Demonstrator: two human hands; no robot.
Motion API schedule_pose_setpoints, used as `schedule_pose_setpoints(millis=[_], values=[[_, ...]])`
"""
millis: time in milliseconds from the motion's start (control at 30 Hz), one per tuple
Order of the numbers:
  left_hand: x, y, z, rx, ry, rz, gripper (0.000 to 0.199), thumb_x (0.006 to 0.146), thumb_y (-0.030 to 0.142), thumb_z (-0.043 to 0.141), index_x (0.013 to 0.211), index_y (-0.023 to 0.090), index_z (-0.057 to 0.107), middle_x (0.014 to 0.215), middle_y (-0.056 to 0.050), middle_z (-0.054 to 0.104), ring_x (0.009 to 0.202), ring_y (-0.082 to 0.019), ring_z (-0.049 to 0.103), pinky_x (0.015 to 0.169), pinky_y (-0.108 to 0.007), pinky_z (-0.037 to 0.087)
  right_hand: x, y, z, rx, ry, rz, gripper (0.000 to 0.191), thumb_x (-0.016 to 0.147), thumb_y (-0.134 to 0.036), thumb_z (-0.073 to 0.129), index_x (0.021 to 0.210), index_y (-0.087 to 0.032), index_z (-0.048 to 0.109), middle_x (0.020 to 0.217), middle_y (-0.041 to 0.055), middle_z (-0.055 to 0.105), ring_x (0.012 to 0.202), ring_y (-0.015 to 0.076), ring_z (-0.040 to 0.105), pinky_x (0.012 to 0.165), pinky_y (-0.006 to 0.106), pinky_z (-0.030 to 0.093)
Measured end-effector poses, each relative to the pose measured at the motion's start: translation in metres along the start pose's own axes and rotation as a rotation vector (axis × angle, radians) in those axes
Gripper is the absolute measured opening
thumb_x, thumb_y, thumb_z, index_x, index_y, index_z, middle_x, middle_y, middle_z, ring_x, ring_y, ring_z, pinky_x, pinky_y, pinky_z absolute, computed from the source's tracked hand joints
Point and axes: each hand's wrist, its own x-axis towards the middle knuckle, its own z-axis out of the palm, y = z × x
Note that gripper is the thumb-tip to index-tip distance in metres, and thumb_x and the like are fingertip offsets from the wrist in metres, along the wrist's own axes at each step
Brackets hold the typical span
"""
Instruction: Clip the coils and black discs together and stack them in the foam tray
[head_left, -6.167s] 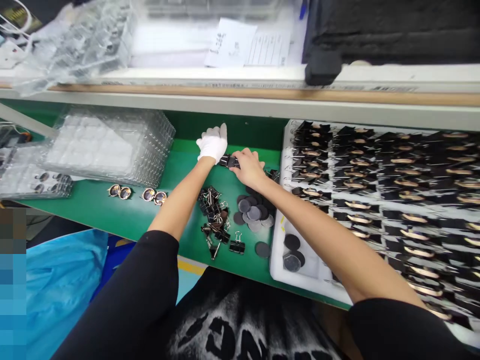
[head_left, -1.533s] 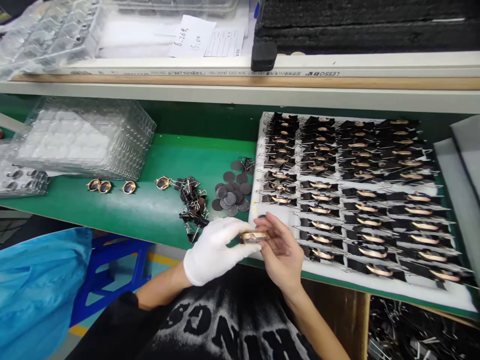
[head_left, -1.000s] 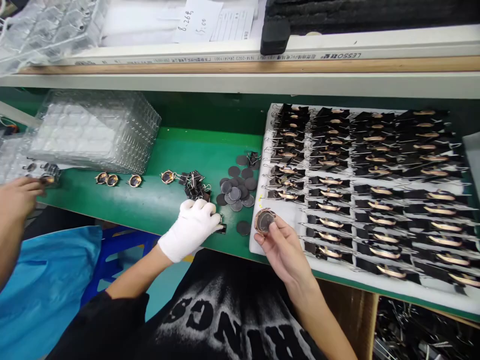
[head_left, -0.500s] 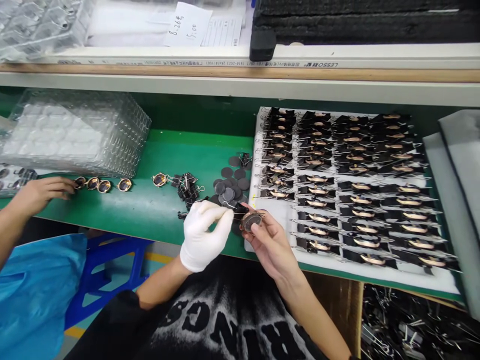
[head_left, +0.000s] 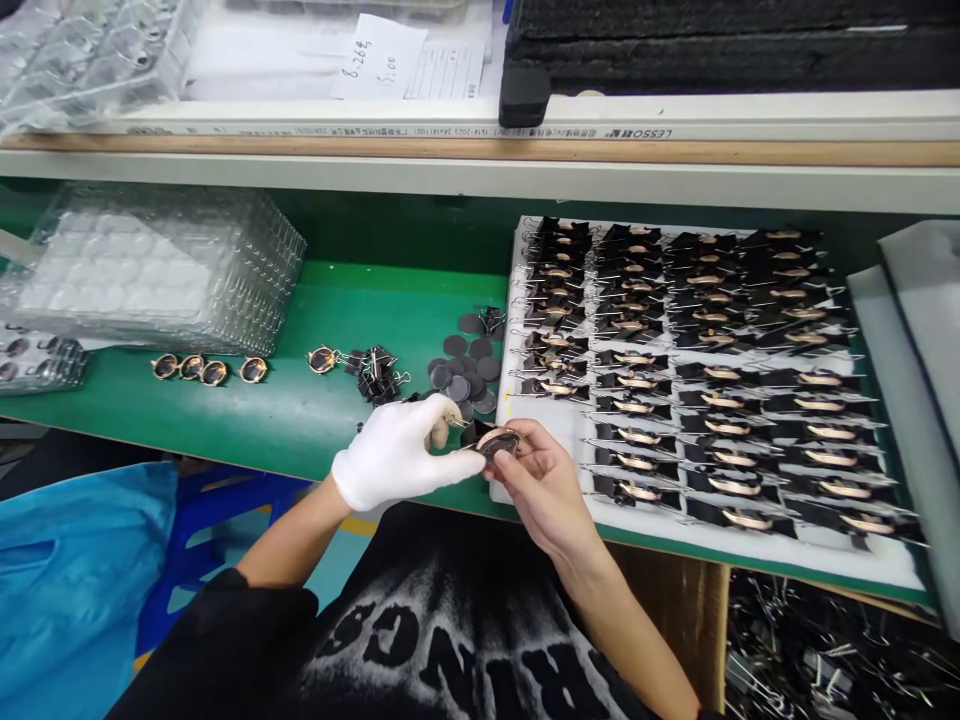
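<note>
My right hand (head_left: 541, 478), bare, grips a rose-gold watch head (head_left: 500, 440) by its right side, thumb over the dark disc on its face. In a white glove, my left hand (head_left: 409, 450) pinches a black binder clip (head_left: 471, 433) at the left edge of that watch head. The glove hides part of the clip, so how far its jaws sit over the rim is unclear. Just beyond my hands lie loose dark grey discs (head_left: 475, 377). To their left is a heap of black binder clips (head_left: 377, 375).
Several watch heads (head_left: 214, 373) lie in a row at left, before stacked clear plastic trays (head_left: 150, 270). At right, a white foam board (head_left: 551, 430) bears rows of clipped watch heads. Below it is a box of binder clips (head_left: 832, 650). A shelf edge (head_left: 450, 180) crosses behind.
My left hand has turned and come in against the watch head with the clip. The watch head has tilted in my right hand. Another person's hand at far left has gone from view.
</note>
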Motion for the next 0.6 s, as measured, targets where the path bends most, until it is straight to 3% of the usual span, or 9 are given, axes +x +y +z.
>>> schedule_pose_setpoints(millis=[100,233,333,433,600], values=[[0.003,-0.001,-0.001,0.165,0.056,0.112,0.036,0.085,0.057,0.068,0.093,0.021,0.065,0.067,0.006,0.065,0.055,-0.012,0.058,0.056,-0.026,0.034,0.0,0.0,-0.001,-0.014,0.026,-0.016,0.022,0.083,-0.029,0.086,0.1,-0.026,0.071,0.102,0.0022,0.077,0.08,0.0125,0.067,0.067,0.022,0.058],[0.008,-0.006,0.005,0.402,0.065,0.237,0.053,0.087,0.068,0.057,0.072,0.018,0.063,0.054,0.0,0.06,0.048,-0.016,0.057,0.053,-0.029,0.025,-0.002,-0.003,-0.003,-0.022,0.062,0.01,0.027,0.08,-0.029,0.088,0.099,-0.025,0.069,0.102,0.0039,0.077,0.079,0.0135,0.067,0.061,0.022,0.057],[0.009,-0.01,0.007,0.276,0.043,0.176,0.049,0.089,0.064,0.056,0.074,0.017,0.063,0.054,0.0,0.062,0.048,-0.014,0.057,0.053,-0.027,0.028,-0.003,-0.008,-0.004,-0.011,0.12,-0.017,0.028,0.08,-0.029,0.089,0.1,-0.024,0.07,0.106,0.0037,0.076,0.074,0.011,0.063,0.058,0.021,0.055],[0.009,-0.012,0.005,0.059,-0.011,0.093,0.044,0.09,0.06,0.061,0.075,0.018,0.063,0.055,0.003,0.063,0.05,-0.01,0.055,0.054,-0.023,0.034,-0.002,-0.012,-0.006,-0.012,0.184,-0.044,0.027,0.08,-0.03,0.089,0.099,-0.024,0.071,0.097,0.0009,0.075,0.071,0.0093,0.061,0.061,0.021,0.055],[0.008,-0.007,0.001,-0.08,-0.116,0.046,0.043,0.093,0.056,0.06,0.071,0.019,0.059,0.05,0.007,0.057,0.047,-0.007,0.049,0.054,-0.021,0.035,0.002,-0.012,-0.012,-0.08,0.178,-0.028,0.027,0.079,-0.032,0.09,0.1,-0.024,0.074,0.093,0.0006,0.075,0.076,0.0104,0.062,0.068,0.021,0.055]])
